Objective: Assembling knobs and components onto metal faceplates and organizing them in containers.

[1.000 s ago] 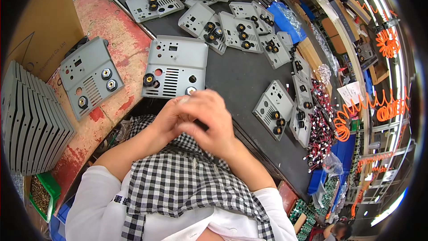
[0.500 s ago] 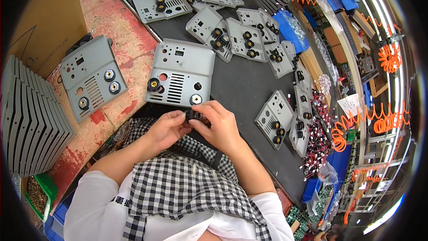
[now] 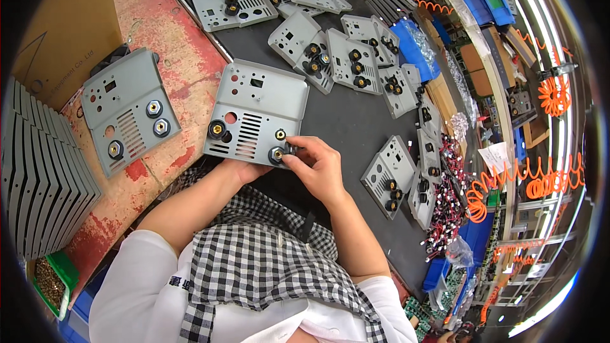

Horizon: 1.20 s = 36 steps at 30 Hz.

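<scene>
A grey metal panel (image 3: 257,105) with vent slots and round holes lies on the dark mat in front of me. Black round connectors sit in its lower holes. My right hand (image 3: 321,168) pinches the black connector (image 3: 278,154) at the panel's near right corner. My left hand (image 3: 244,168) is tucked under the panel's near edge and grips it; its fingers are mostly hidden.
A second grey panel (image 3: 127,108) rests on the worn red table at left, beside a stack of upright panels (image 3: 38,178). Several fitted panels (image 3: 318,51) lie at the back and right. A green bin (image 3: 47,282), red-black cables (image 3: 445,216) and orange coiled hoses (image 3: 553,95) surround them.
Both hands have moved from near my chest out to the grey panel. The right fingers now sit on the corner connector and the left hand has gone under the panel's edge.
</scene>
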### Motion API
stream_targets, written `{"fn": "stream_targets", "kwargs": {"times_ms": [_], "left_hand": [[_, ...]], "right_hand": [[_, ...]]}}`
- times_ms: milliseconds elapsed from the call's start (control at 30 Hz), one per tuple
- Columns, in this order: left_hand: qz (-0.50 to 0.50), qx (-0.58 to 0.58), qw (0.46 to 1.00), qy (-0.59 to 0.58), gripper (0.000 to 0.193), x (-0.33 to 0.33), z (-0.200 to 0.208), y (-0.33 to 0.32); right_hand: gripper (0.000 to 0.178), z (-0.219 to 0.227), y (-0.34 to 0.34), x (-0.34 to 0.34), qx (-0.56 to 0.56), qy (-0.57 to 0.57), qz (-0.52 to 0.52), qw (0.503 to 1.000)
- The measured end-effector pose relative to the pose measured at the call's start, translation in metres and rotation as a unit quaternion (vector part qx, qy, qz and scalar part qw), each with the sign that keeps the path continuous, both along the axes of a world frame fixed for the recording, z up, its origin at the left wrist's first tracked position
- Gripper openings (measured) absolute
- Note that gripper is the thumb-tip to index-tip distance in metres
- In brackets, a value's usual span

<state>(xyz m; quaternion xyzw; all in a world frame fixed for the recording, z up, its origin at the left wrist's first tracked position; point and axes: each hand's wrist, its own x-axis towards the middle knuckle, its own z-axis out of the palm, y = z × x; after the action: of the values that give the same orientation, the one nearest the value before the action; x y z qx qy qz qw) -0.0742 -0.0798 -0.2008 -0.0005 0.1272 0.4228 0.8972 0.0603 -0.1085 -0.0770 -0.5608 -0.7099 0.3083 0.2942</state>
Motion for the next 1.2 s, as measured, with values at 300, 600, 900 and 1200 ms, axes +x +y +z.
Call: {"fn": "stream_targets", "kwargs": {"times_ms": [300,600,900,1200], "left_hand": [[-0.029,0.027,0.998,-0.058,0.034,-0.005,0.023,-0.005],[-0.006,-0.060,0.995,-0.085,0.030,0.007,0.003,-0.005],[0.006,-0.057,0.998,-0.015,0.023,0.009,0.015,-0.006],[0.003,-0.070,0.997,-0.024,0.024,0.008,0.018,-0.004]], "right_hand": [[0.030,0.028,0.034,-0.011,0.024,-0.237,0.145,0.960],[0.018,0.024,0.058,-0.026,0.052,-0.473,0.261,0.840],[0.014,0.009,0.043,-0.010,0.180,-0.373,0.226,0.882],[0.022,0.011,0.050,-0.015,0.150,-0.426,0.175,0.875]]}}
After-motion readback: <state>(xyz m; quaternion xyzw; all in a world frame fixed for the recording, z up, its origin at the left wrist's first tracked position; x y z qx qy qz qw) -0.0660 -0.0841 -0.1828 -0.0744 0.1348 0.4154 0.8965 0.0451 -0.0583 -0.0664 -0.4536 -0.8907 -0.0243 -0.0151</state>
